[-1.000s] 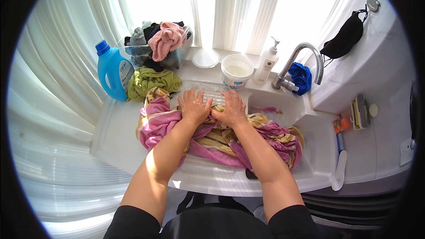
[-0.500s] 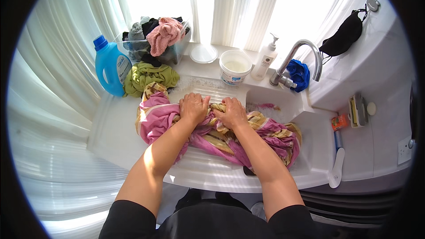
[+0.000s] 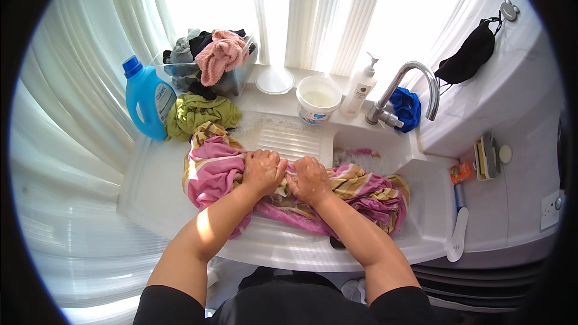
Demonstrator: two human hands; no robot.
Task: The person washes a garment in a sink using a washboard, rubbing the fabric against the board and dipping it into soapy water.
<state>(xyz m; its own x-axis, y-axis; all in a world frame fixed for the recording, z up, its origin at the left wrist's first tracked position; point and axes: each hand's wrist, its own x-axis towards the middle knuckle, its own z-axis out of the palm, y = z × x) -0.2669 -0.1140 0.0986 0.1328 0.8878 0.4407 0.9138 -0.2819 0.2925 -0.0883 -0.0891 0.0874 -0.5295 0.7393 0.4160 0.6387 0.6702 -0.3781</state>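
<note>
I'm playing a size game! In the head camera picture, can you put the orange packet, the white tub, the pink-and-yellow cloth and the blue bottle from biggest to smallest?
As they look in the head view, largest first:
1. Pink-and-yellow cloth
2. Blue bottle
3. White tub
4. Orange packet

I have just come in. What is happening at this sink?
A person's left hand and right hand grip a pink-and-yellow cloth, close together, on the white sink. Foam shows behind the cloth, near the ribbed washboard. A green cloth lies beside the blue bottle.
</note>
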